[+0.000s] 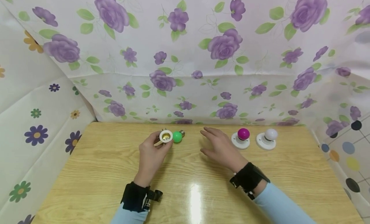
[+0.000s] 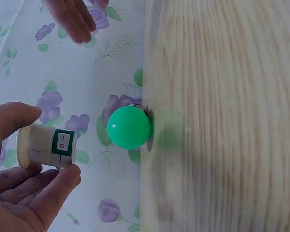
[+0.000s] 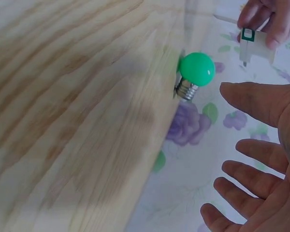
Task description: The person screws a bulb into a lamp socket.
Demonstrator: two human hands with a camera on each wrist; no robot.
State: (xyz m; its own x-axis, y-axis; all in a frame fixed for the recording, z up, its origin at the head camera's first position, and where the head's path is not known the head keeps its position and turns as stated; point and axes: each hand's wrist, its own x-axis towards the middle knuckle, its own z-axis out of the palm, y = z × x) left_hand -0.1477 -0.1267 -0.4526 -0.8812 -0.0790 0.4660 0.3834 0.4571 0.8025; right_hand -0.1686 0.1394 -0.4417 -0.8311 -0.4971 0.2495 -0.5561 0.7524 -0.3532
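My left hand grips a white plug-in lamp socket between thumb and fingers, its metal-lined mouth showing in the head view. A small switch with a green surround is on the socket's side in the left wrist view. Just right of the socket, a green light bulb lies on the table, its metal screw base seen in the right wrist view. My right hand hovers to the right of the bulb, fingers spread and holding nothing.
Toward the right, a magenta bulb stands in a round white base. Beside it a white bulb stands in another white base. The wooden table meets a flowered cloth at the back.
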